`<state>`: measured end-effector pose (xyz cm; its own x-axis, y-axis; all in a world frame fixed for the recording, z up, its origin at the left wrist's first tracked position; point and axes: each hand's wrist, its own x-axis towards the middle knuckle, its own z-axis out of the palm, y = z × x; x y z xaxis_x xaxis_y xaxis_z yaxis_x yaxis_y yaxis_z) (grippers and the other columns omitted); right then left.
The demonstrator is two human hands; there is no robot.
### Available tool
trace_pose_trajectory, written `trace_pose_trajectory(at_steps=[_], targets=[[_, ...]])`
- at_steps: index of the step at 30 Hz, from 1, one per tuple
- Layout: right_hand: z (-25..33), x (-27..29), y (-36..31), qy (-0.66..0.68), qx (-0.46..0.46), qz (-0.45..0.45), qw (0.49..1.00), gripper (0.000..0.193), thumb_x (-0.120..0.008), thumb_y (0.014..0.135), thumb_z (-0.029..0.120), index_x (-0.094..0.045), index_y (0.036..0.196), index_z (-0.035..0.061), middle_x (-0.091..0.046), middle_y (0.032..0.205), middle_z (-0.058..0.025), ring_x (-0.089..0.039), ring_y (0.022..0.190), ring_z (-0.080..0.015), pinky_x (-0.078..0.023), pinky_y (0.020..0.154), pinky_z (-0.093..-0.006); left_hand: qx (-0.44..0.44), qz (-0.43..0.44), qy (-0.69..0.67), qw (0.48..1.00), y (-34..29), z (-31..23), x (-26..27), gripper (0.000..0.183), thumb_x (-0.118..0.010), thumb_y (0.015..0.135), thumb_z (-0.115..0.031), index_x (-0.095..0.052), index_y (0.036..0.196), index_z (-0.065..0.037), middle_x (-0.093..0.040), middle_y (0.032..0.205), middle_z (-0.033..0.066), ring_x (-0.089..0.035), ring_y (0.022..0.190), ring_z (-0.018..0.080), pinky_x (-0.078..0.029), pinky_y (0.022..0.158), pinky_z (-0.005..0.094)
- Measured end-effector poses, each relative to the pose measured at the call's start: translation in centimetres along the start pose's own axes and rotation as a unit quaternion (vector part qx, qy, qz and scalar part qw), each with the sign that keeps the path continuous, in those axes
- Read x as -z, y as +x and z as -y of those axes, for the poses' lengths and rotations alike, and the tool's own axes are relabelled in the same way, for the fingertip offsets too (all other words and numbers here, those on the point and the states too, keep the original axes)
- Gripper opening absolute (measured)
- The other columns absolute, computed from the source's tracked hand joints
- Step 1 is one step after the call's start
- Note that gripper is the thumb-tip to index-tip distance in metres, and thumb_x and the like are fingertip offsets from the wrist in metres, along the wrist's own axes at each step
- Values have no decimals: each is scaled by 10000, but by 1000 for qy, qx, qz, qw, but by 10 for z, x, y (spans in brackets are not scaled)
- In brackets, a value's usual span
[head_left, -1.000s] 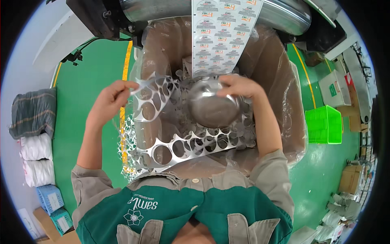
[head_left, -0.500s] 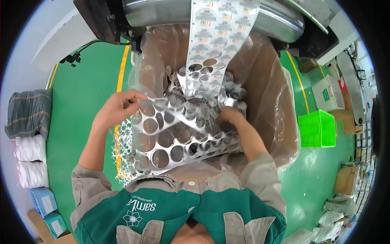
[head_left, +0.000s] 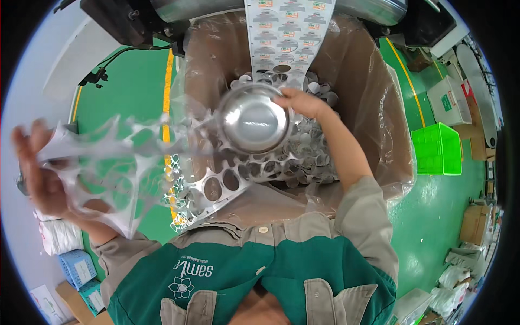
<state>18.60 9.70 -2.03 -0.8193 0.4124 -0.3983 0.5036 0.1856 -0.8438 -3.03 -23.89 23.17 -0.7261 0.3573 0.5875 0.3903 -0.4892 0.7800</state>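
Out to the far left, my left hand [head_left: 40,173], smeared by motion, has hold of a punched foil strip [head_left: 138,179] full of round holes, which stretches back toward the carton. My right hand [head_left: 303,103] grips the right rim of a round, shiny metal bowl [head_left: 254,120], tipped so that its hollow faces up at me; I see nothing in it. Beneath the bowl, loose silvery discs [head_left: 311,151] lie heaped in the carton. A printed foil web [head_left: 287,38] hangs down into it from above, punched at its lower end.
The plastic-lined carton [head_left: 363,108] stands before me under a metal roller [head_left: 374,8]. More punched strip [head_left: 216,189] hangs over its near left edge toward the green floor [head_left: 122,97]. A bright green crate [head_left: 436,149] stands to the right.
My left hand has swung far to the left, drawing the punched strip out with it. My right hand has come up out of the discs, and the metal bowl now shows in it.
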Motion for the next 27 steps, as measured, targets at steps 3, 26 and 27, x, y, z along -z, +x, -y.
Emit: trace_pose_trajectory(at_steps=[3,26,27], targets=[[-91,-10,7,-256,-58,-74,962,737,-658,693,462,-447,1189,-41,-485,1197,-230,-455,1129,-342,-369,932,-383,-42,-68,73,994,34,-26,93,372,-481,837,-153,-471,1163,27,-547,986,139,-478,820,146,-398,729,278],[40,67,-48,536,357,-44,764,604,-584,796,428,-412,1232,47,-511,1189,-62,-505,1078,-222,-424,898,-393,-136,645,474,584,-70,166,-43,265,-622,734,-253,-620,979,-154,-625,923,44,-545,1002,196,-191,1030,489],[20,57,-32,622,303,-125,711,637,-579,778,475,-423,1224,47,-506,1204,-48,-496,1084,-244,-414,899,-434,-121,647,458,597,-71,168,-43,242,-621,733,-251,-631,952,-149,-625,925,48,-553,987,198,-199,1026,484]])
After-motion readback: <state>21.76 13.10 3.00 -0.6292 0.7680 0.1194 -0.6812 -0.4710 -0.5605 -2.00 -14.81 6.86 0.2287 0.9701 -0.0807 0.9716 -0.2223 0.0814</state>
